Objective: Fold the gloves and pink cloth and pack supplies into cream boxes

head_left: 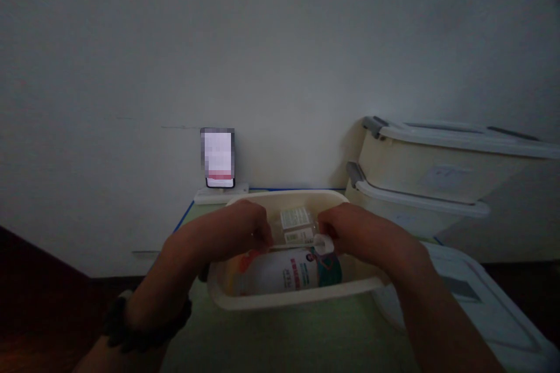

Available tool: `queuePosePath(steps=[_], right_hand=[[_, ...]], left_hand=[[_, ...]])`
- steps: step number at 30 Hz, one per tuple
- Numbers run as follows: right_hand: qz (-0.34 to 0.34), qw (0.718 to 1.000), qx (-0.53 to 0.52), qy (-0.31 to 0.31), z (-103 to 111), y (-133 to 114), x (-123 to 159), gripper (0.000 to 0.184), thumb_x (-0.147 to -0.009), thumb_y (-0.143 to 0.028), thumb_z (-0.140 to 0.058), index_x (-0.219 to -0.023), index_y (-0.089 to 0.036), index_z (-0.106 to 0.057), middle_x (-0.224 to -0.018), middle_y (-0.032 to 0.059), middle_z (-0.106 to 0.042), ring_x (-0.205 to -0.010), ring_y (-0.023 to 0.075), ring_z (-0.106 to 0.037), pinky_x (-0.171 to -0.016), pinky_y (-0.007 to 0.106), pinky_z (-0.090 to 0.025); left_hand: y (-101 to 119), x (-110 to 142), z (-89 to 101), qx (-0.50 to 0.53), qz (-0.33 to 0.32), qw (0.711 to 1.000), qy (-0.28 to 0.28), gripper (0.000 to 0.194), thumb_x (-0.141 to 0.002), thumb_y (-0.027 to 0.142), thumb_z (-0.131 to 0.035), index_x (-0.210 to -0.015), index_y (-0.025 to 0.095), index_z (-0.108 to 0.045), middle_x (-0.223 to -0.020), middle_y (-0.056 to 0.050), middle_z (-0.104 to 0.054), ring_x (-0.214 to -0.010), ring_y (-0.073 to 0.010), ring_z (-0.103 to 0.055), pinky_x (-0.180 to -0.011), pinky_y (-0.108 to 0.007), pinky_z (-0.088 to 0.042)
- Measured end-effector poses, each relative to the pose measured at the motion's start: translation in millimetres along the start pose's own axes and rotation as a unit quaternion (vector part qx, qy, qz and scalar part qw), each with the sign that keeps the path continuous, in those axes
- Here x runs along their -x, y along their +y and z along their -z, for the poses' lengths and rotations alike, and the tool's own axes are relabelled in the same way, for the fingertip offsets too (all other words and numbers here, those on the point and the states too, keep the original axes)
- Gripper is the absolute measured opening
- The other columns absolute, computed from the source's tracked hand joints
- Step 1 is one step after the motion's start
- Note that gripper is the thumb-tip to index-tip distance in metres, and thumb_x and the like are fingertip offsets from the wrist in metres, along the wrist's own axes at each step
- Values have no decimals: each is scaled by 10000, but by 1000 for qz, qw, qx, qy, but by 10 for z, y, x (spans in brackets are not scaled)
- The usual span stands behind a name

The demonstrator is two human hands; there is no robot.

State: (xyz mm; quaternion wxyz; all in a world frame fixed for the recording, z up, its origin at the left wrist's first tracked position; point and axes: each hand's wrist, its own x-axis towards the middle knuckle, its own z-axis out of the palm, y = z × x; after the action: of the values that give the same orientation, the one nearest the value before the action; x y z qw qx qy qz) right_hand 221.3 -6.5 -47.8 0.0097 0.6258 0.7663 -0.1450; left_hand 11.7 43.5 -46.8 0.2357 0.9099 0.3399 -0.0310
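Observation:
A cream open bin (245, 303) sits in front of me on the green tabletop. Both hands reach over it with fingers closed. Between them runs a thin pale stick-like thing (291, 246) with a wider, rounded white end on the right. My left hand (249, 224) pinches its left end; my right hand (339, 224) closes at the white end, its fingertips partly hidden. Inside the bin, a white bottle (275, 271) with printed red lettering and a green patch lies on its side. Behind it is a clear package (296, 218) with a white printed label. Something orange-red (247, 259) shows by my left hand.
A phone (219, 157) with a lit screen stands upright on a white base (203, 195) against the wall. On the right, two lidded storage boxes (420, 166) are stacked. A white lid (490, 303) with grey parts lies nearer me, right of the bin.

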Motion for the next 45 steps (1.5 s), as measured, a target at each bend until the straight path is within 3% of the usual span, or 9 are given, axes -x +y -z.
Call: queuePosePath(steps=[6,11,20,32,37,40,45], right_hand=[[-14,999,23,21,27,-12,76,166,-705,-113,-487,-722,-200,-627,-779,49,-661,-688,168,-600,-552,247,-369],[-8,1000,-1,14,80,27,68,165,-696,-108,-495,-723,-203,-628,-790,54,-664,-698,163,-597,-590,251,-386],[-14,1000,-19,1,54,49,38,135,-686,-155,-489,-671,-205,-614,-738,54,-660,-634,170,-585,-515,251,-365],[8,1000,-28,2,60,49,29,124,-676,-163,-497,-664,-199,-615,-718,47,-658,-632,159,-583,-525,244,-369],[-1,999,-32,-15,70,33,18,91,-668,-159,-539,-664,-193,-623,-708,29,-663,-625,145,-586,-522,225,-371],[0,999,-32,-14,63,40,15,98,-674,-148,-536,-671,-189,-626,-705,30,-659,-624,143,-584,-524,224,-367],[5,1000,-27,-9,89,41,38,97,-690,-173,-511,-669,-187,-605,-701,34,-650,-610,146,-573,-508,233,-351]], left_hand=[[-18,29,47,-6,32,999,33,199,-694,190,-541,-801,200,-709,-747,-20,-687,-674,-138,-591,-629,-227,-385],[-60,68,43,-34,72,997,3,182,-664,144,-535,-735,184,-697,-677,-17,-667,-610,-135,-569,-560,-230,-366],[23,132,92,-98,3,993,69,140,-689,165,-539,-700,205,-673,-677,-5,-654,-601,-122,-547,-587,-248,-351],[19,100,76,-106,60,991,56,141,-695,240,-549,-722,231,-687,-670,-7,-662,-590,-135,-550,-532,-243,-323],[48,121,61,-96,31,993,61,236,-782,301,-470,-743,243,-695,-743,-16,-677,-643,-141,-571,-574,-251,-347],[61,133,68,-80,51,994,53,249,-791,315,-460,-769,223,-691,-690,-22,-664,-586,-131,-559,-528,-239,-337],[156,187,75,-111,44,988,98,270,-806,333,-451,-727,185,-662,-630,-21,-628,-512,-113,-516,-471,-233,-298]])
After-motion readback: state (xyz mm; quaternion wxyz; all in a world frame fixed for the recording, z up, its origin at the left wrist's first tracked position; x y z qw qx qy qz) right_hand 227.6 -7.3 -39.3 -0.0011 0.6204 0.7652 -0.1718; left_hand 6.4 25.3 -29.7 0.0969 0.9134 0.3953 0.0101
